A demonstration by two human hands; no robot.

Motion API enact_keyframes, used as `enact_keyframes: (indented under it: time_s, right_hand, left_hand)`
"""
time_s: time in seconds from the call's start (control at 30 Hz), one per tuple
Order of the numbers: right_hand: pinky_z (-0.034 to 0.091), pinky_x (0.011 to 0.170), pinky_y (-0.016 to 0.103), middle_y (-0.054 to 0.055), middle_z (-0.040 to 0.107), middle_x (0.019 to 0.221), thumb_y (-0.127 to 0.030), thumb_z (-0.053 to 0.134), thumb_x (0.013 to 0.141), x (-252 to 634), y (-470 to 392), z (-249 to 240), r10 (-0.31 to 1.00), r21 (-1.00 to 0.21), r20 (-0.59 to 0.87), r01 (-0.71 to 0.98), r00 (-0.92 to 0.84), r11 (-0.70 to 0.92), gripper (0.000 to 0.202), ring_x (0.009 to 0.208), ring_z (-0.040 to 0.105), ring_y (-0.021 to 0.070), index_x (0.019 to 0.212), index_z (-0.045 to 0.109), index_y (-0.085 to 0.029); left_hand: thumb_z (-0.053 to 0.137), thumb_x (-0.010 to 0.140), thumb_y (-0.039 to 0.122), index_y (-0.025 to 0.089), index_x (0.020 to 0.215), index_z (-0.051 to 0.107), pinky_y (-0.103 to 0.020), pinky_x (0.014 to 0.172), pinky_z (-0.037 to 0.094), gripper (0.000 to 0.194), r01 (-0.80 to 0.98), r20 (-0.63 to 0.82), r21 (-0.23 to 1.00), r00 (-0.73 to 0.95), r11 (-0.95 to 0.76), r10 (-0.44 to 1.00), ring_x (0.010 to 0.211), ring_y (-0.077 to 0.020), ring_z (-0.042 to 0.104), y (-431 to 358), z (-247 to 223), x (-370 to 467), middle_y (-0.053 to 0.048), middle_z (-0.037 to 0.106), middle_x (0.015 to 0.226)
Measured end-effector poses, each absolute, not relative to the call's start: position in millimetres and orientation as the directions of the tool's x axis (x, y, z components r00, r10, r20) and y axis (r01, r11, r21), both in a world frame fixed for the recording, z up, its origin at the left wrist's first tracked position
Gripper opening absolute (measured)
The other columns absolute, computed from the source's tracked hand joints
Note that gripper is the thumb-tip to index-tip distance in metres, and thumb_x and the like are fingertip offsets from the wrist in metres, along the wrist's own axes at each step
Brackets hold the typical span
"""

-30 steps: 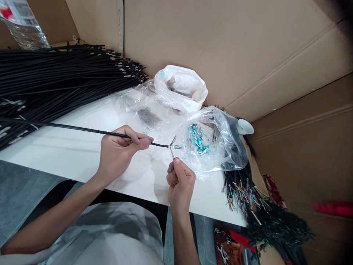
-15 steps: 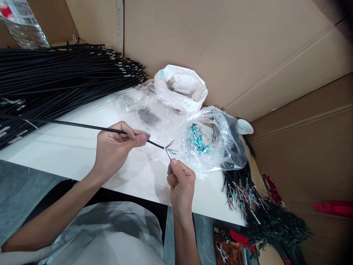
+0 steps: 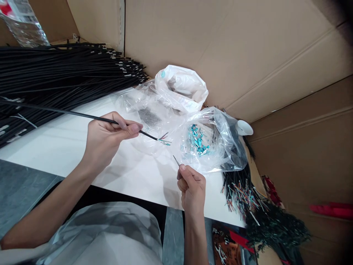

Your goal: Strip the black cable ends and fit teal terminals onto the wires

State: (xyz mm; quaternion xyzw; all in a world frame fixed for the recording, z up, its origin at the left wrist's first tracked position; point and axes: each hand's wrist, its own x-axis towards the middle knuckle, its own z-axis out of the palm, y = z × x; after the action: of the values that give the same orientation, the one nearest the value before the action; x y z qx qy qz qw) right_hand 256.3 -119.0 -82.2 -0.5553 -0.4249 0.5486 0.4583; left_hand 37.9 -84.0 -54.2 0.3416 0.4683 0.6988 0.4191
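Note:
A black cable [image 3: 149, 135] runs in from the left, pinched between the thumb and fingers of my left hand [image 3: 107, 138]. Its stripped end fans out into thin coloured wires [image 3: 164, 140], with a bit of blue-green foil among them. Closed around a thin, pointed metal tool [image 3: 175, 160] is my right hand [image 3: 193, 187]; the tool's tip points up and left, apart from the wires. Most of the tool is hidden in the fist, so its exact kind cannot be made out.
Many black cables [image 3: 68, 70] lie piled at the left, near a plastic bottle [image 3: 26, 27]. A white bag [image 3: 180, 105] and a clear bag with blue-green foil scraps [image 3: 198, 140] sit on the white table [image 3: 135, 173]. Stripped cable ends [image 3: 242, 195] hang at the right. Cardboard walls [image 3: 220, 48] stand behind.
My left hand has shifted left and slightly up with the cable. My right hand has moved right and down, and the tool's tip has parted from the wires.

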Motion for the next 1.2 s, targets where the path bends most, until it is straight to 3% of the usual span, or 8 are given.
enact_keyframes:
  time_s: [0.2,0.37,0.47,0.57,0.73,0.9,1.1,1.2]
  right_hand:
    - [0.023,0.051,0.027,-0.005,0.036,0.054,-0.055,0.061,0.089,253.0,-117.3,-80.7,0.994,-0.926,-0.102,0.369,-0.047,-0.078,0.047,0.054,0.031,0.0108,0.060,0.054,-0.019]
    - [0.033,0.062,0.030,0.003,0.062,0.069,-0.051,0.056,0.096,251.4,-118.3,-98.0,0.996,-0.640,0.081,0.765,-0.029,0.074,0.039,0.066,0.049,0.0175,0.080,0.069,-0.018]
    - [0.040,0.075,0.036,0.010,0.070,0.087,-0.047,0.056,0.098,252.6,-119.2,-111.4,0.973,-0.493,0.215,0.851,-0.081,0.180,0.035,0.084,0.056,0.0246,0.095,0.075,-0.018]
    - [0.043,0.082,0.040,0.012,0.071,0.098,-0.047,0.061,0.095,253.1,-119.5,-118.7,0.967,-0.461,0.242,0.868,-0.080,0.187,0.036,0.093,0.056,0.0280,0.111,0.075,-0.017]
    - [0.046,0.086,0.044,0.012,0.071,0.103,-0.047,0.071,0.088,248.9,-122.0,-106.1,0.965,-0.635,0.263,0.751,-0.010,0.181,0.041,0.099,0.059,0.0288,0.117,0.072,-0.017]
    - [0.048,0.076,0.034,0.004,0.069,0.093,-0.036,0.071,0.090,230.7,-124.5,-73.4,0.951,-0.918,0.305,0.285,0.056,0.277,0.022,0.083,0.061,0.0189,0.107,0.072,-0.022]
    - [0.044,0.070,0.033,0.002,0.062,0.075,-0.027,0.068,0.090,212.3,-120.6,-61.9,0.884,-0.904,0.423,0.165,0.197,0.395,0.011,0.076,0.055,0.0182,0.081,0.071,-0.022]
    - [0.042,0.065,0.030,0.001,0.057,0.073,-0.029,0.069,0.087,208.6,-119.4,-63.8,0.943,-0.950,0.278,-0.093,0.184,0.298,0.008,0.071,0.051,0.0164,0.081,0.070,-0.023]
  left_hand:
    - [0.089,0.068,0.024,0.019,0.061,0.055,-0.021,0.067,0.061,0.035,-0.317,0.056,0.930,-0.377,-0.186,0.924,0.084,-0.0182,0.075,-86.8,-50.9,38.4,0.000,0.073,0.072]
    - [0.089,0.068,0.022,0.019,0.061,0.056,-0.021,0.069,0.061,0.034,-0.342,0.046,0.923,-0.354,-0.175,0.934,0.085,-0.0182,0.075,-92.6,-50.2,40.5,0.000,0.073,0.072]
    - [0.089,0.069,0.022,0.019,0.060,0.055,-0.020,0.068,0.060,0.034,-0.344,0.048,0.923,-0.341,-0.172,0.939,0.085,-0.0178,0.075,-94.6,-49.3,40.9,0.000,0.073,0.072]
    - [0.089,0.068,0.020,0.020,0.060,0.055,-0.020,0.067,0.060,0.035,-0.358,0.042,0.919,-0.335,-0.168,0.941,0.083,-0.0175,0.075,-95.5,-49.0,41.5,0.001,0.073,0.070]
    - [0.089,0.068,0.024,0.020,0.060,0.055,-0.024,0.069,0.061,0.036,-0.325,0.039,0.933,-0.332,-0.153,0.943,0.084,-0.0198,0.075,-97.9,-50.3,43.7,-0.001,0.075,0.075]
    - [0.089,0.069,0.025,0.020,0.059,0.056,-0.023,0.071,0.061,0.035,-0.327,0.031,0.936,-0.290,-0.129,0.957,0.086,-0.0198,0.076,-100.9,-54.5,50.7,-0.001,0.074,0.074]
    - [0.090,0.068,0.027,0.019,0.062,0.054,-0.022,0.069,0.063,0.037,-0.371,-0.012,0.923,-0.298,-0.104,0.954,0.088,-0.0208,0.076,-106.5,-57.7,57.3,-0.001,0.074,0.075]
    - [0.092,0.065,0.026,0.019,0.061,0.052,-0.017,0.066,0.063,0.041,-0.486,-0.112,0.874,-0.236,-0.017,0.965,0.089,-0.0191,0.076,-108.5,-56.0,59.5,-0.001,0.073,0.073]
